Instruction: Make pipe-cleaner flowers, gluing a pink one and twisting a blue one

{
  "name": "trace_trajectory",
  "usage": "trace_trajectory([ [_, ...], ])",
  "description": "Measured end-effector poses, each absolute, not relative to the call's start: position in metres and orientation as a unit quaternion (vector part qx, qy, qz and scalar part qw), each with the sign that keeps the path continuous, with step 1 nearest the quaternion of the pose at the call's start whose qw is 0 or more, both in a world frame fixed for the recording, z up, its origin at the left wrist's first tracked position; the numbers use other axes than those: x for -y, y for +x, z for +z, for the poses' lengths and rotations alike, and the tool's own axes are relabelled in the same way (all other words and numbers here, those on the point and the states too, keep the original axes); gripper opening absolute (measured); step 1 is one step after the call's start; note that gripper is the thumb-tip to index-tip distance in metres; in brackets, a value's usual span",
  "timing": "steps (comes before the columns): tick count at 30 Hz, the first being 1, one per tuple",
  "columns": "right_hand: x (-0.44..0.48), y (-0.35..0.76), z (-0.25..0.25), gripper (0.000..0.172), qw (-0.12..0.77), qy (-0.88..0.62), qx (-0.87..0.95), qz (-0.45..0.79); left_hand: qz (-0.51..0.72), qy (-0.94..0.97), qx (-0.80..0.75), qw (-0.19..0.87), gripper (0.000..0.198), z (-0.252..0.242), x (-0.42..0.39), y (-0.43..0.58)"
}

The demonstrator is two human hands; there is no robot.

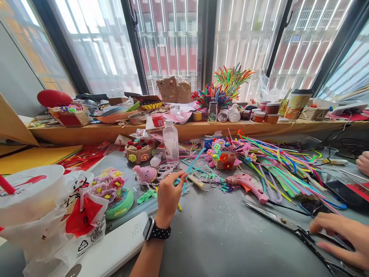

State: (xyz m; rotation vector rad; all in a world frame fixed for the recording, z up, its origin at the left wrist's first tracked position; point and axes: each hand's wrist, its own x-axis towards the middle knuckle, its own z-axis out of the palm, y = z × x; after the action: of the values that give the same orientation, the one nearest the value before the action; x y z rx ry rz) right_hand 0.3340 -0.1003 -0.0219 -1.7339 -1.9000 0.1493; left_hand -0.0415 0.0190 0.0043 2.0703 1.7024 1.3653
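My left hand (170, 198), wearing a watch on the wrist, is closed in a pinch on light-blue pipe cleaners (196, 159), which stick up to the right above the grey table. At the lower right, my right hand (343, 236) is over the handles of large metal scissors (273, 216). Its thumb and fingers are apart, and the scissors lie on the table with their blades pointing left. Beyond the scissors lies a pink hot glue gun (249, 184). Short blue-green cut pieces (227, 187) lie near it, beside a glue stick or similar pale stub (196, 181).
A bundle of coloured pipe cleaners (282, 173) spreads at right. A flower-trimmed basket (227, 159), bottle (171, 142) and pink crocheted figure (145, 174) stand farther back. A white power bank (115, 246) and bagged cup (31, 192) are at left. Another person's hand (363, 163) shows at the right edge.
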Motion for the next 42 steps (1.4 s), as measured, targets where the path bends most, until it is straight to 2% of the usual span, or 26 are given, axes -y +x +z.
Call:
trace_trajectory([
  [1, 0.093, 0.323, -0.011, 0.025, 0.221, -0.640, 0.728, 0.108, 0.467, 0.690, -0.538, 0.123, 0.022, 0.007, -0.019, -0.041],
  [3, 0.077, 0.289, 0.009, 0.022, 0.214, -0.631, 0.725, 0.173, 0.470, 0.694, -0.501, 0.218, 0.026, 0.012, -0.017, -0.038],
  [8, 0.030, 0.179, 0.018, 0.030, 0.435, -0.504, 0.655, 0.359, 0.395, 0.728, -0.439, 0.349, 0.029, 0.019, -0.009, -0.031],
  [12, -0.001, 0.129, 0.006, 0.023, 0.568, -0.386, 0.538, 0.488, 0.350, 0.761, -0.409, 0.362, 0.034, 0.018, -0.008, -0.028],
  [15, -0.013, 0.123, -0.002, 0.023, 0.610, -0.360, 0.455, 0.539, 0.368, 0.742, -0.434, 0.356, 0.029, 0.017, -0.011, -0.028],
  [21, -0.017, 0.135, -0.010, 0.024, 0.656, -0.386, 0.346, 0.548, 0.416, 0.683, -0.480, 0.360, 0.025, 0.013, -0.015, -0.031],
  [33, -0.016, 0.137, -0.008, 0.023, 0.677, -0.334, 0.322, 0.571, 0.434, 0.643, -0.521, 0.358, 0.026, 0.003, -0.018, -0.028],
  [38, -0.014, 0.135, -0.010, 0.018, 0.670, -0.365, 0.417, 0.494, 0.454, 0.642, -0.523, 0.329, 0.024, 0.004, -0.017, -0.026],
  [42, -0.014, 0.132, -0.015, 0.018, 0.601, -0.438, 0.551, 0.378, 0.479, 0.655, -0.510, 0.285, 0.018, 0.002, -0.018, -0.026],
])
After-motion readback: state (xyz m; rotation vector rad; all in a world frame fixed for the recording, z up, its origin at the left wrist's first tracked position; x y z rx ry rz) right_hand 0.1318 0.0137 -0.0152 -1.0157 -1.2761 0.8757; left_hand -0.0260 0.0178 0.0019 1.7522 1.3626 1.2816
